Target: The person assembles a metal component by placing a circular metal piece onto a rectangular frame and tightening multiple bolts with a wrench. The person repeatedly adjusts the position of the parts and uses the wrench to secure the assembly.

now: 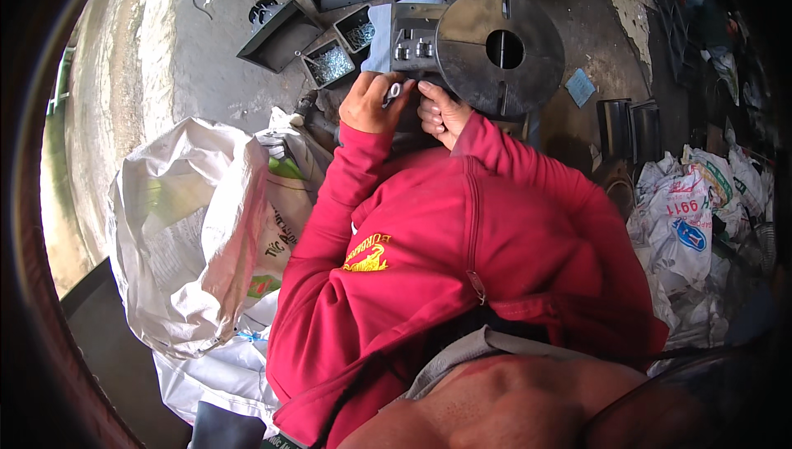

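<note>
Grey floor point(210, 69) spreads around the slotted steel disc point(469, 54), at whose lower left the left grip point(367, 104) pinches a pale tubular piece point(391, 96), long axis leaning discward, while the right grip point(443, 112), nearer the disc, curls around something I cannot tell.

Yellow lettering point(379, 239) runs beside a yellow emblem point(368, 262) on the red jacket point(429, 230). Black capitals point(283, 233) mark a white sack point(290, 261) at left; the right-hand white bag point(665, 244) bears red characters point(690, 205), including digits, and a blue oval logo point(689, 235).
</note>
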{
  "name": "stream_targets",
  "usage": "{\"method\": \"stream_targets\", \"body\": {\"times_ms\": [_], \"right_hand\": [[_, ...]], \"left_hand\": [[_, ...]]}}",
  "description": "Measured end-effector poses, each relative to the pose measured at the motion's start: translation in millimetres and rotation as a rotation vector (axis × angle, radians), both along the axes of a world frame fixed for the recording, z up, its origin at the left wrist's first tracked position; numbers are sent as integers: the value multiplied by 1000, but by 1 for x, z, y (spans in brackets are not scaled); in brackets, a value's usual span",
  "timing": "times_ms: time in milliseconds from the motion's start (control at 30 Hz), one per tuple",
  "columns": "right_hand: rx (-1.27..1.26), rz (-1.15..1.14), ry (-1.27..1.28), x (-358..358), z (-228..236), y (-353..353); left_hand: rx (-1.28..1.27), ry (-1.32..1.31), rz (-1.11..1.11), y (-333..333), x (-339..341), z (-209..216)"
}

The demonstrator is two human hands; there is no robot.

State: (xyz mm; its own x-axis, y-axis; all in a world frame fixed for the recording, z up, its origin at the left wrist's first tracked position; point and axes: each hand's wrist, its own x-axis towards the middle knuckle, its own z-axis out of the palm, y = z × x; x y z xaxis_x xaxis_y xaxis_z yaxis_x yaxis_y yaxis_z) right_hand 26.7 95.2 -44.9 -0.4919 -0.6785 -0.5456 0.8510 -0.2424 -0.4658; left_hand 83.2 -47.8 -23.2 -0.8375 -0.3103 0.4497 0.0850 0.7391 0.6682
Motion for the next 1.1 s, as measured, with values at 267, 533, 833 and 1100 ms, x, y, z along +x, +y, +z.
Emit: {"method": "stream_targets", "body": {"times_ms": [267, 533, 833, 1100], "right_hand": [[-54, -28, 1, -7, -6, -4], [-107, -35, 1, -7, -26, -1], [-60, -10, 0, -8, -30, -1], [-86, -16, -5, -12, -31, -3]], "left_hand": [[73, 25, -15, -4, -9, 4], [-54, -1, -159, -9, -16, 9], [-51, -19, -54, -8, -18, 2], [36, -11, -7, -5, -19, 7]]}}
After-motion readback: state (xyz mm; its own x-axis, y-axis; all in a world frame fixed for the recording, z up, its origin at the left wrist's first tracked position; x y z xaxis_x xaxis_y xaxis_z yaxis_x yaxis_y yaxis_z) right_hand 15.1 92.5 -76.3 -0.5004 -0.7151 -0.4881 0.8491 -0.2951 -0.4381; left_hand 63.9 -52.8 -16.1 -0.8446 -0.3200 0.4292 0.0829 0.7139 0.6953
